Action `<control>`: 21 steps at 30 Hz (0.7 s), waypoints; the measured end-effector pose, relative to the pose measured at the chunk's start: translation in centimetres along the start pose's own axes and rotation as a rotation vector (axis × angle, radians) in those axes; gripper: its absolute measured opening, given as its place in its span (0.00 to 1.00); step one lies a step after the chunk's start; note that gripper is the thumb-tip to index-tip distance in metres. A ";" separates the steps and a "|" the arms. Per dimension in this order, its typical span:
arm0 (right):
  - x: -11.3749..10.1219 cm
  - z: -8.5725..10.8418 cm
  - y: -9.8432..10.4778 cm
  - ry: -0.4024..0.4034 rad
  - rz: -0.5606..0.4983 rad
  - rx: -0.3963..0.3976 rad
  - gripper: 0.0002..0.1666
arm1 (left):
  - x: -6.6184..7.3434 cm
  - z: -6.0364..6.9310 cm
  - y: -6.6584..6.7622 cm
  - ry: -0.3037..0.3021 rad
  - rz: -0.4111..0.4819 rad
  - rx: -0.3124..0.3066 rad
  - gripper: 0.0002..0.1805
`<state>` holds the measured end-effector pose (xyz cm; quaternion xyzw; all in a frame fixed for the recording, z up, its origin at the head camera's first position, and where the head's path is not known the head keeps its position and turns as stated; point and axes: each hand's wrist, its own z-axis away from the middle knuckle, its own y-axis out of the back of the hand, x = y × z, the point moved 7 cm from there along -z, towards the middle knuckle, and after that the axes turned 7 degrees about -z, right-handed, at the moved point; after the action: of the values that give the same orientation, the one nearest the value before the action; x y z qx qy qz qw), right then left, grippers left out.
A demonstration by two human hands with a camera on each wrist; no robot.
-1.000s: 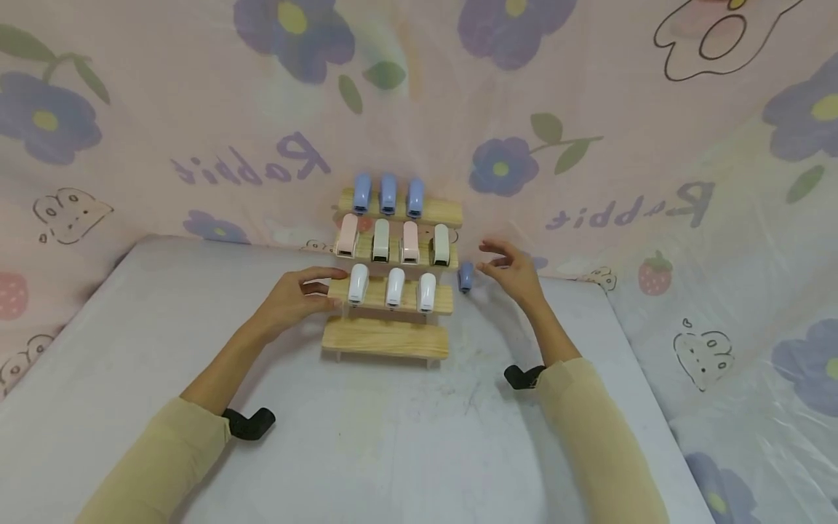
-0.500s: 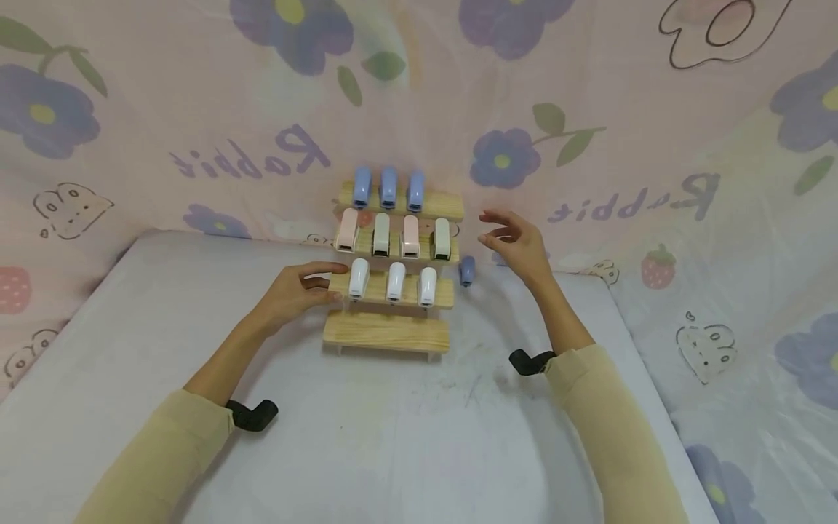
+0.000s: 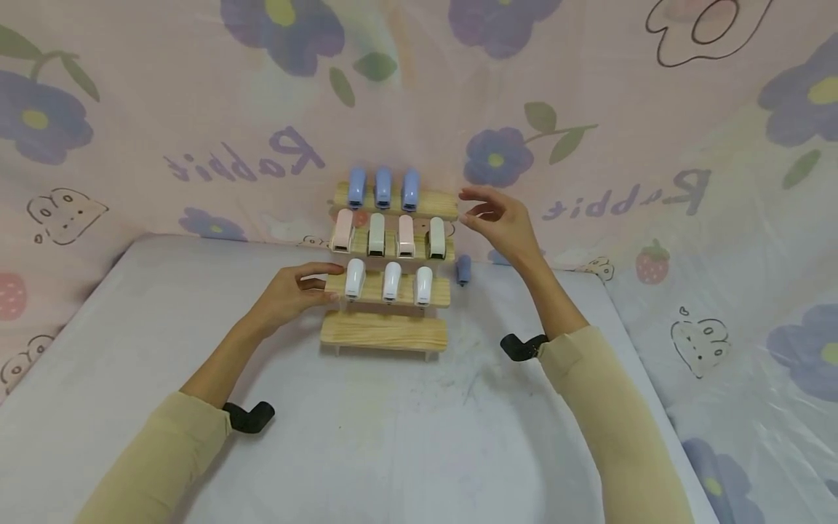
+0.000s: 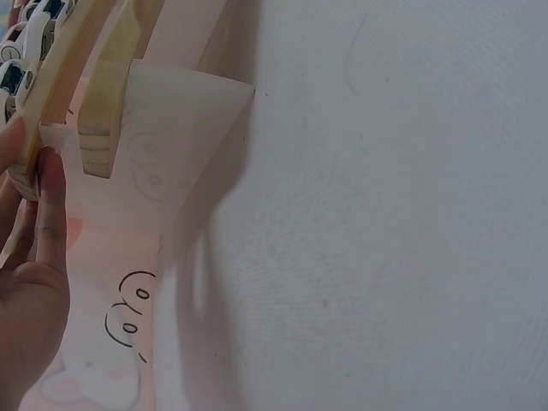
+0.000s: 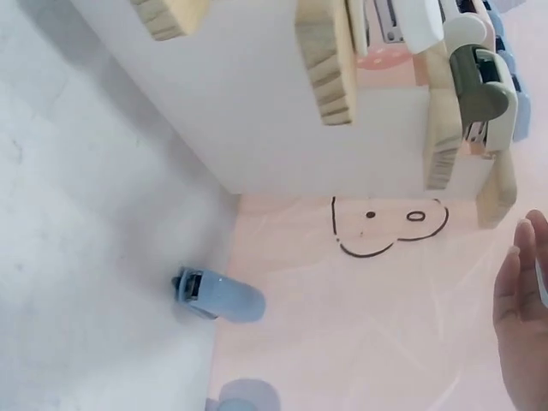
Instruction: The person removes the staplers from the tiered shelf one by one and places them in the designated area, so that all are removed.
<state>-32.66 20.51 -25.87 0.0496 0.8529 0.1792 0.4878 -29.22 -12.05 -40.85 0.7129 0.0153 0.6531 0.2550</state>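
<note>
A tiered wooden display rack [image 3: 383, 331] holds small staplers on its upper three shelves. White staplers [image 3: 391, 282] sit on the second shelf from the bottom, with pink [image 3: 406, 236] and green [image 3: 376, 234] ones above. Blue staplers [image 3: 382, 188] line the top. My left hand [image 3: 288, 295] grips that second shelf's left end, thumb and fingers on opposite faces, as the left wrist view shows. At the top shelf's right end is my right hand [image 3: 500, 222], thumb and fingers apart; a small gap to the wood shows in the right wrist view. One more blue stapler [image 5: 224, 295] stands on the table beside the rack.
A white-covered table [image 3: 366, 451] runs under everything. Behind it and to the right hangs a pink patterned curtain [image 3: 406, 102]. Each wrist wears a black mount [image 3: 250, 418]. The rack's pale side panel [image 5: 257, 111] reaches down to the table.
My right hand has risen from beside the loose blue stapler to the top shelf's right end. The left hand keeps its place on the rack. The camera has shifted slightly.
</note>
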 end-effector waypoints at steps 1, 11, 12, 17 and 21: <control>-0.2 -0.2 -0.2 -0.004 -0.007 -0.004 0.25 | -0.1 0.0 0.0 -0.002 0.005 0.000 0.27; -0.7 -2.3 -2.2 -0.047 -0.047 -0.055 0.28 | -0.2 0.2 0.1 -0.024 0.053 -0.001 0.28; -0.3 -2.5 -2.3 -0.051 -0.060 -0.060 0.29 | -0.2 0.2 0.1 -0.026 0.052 -0.001 0.28; 1.5 -3.6 -2.9 -0.068 -0.104 -0.094 0.32 | 0.0 0.1 -0.1 -0.023 0.048 -0.004 0.28; 2.0 -4.2 -3.4 -0.071 -0.092 -0.122 0.34 | 0.0 0.0 -0.1 -0.014 0.033 0.002 0.27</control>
<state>-36.95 16.79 -26.80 -0.0131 0.8241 0.2065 0.5273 -29.17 -12.02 -40.89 0.7178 0.0023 0.6523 0.2434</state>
